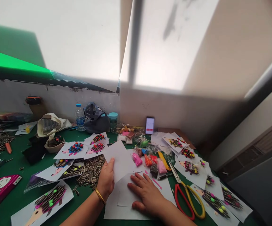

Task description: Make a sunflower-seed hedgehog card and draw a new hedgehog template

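Observation:
My left hand point(106, 179) grips a small white sheet of paper point(119, 157) by its edge, thumb on top, with the sheet raised at a tilt. Fingers spread, my right hand point(149, 194) lies flat on white paper sheets point(125, 196) on the table. Just beyond it are bagged lumps of coloured clay point(161, 166), bits of pink clay point(158, 184) and a black pen point(164, 176). Scissors point(175, 172) with one red and one yellow handle lie open to the right. Sunflower seeds point(91, 172) are heaped left of my left hand.
Hedgehog cards with seed-like spines and coloured dots lie on the left point(52, 201) and right point(212, 201). A phone point(150, 125) leans against the wall. Behind stand a water bottle point(80, 117), a dark bag point(96, 121) and a teal-lidded jar point(113, 117). A magenta device point(4, 191) lies far left.

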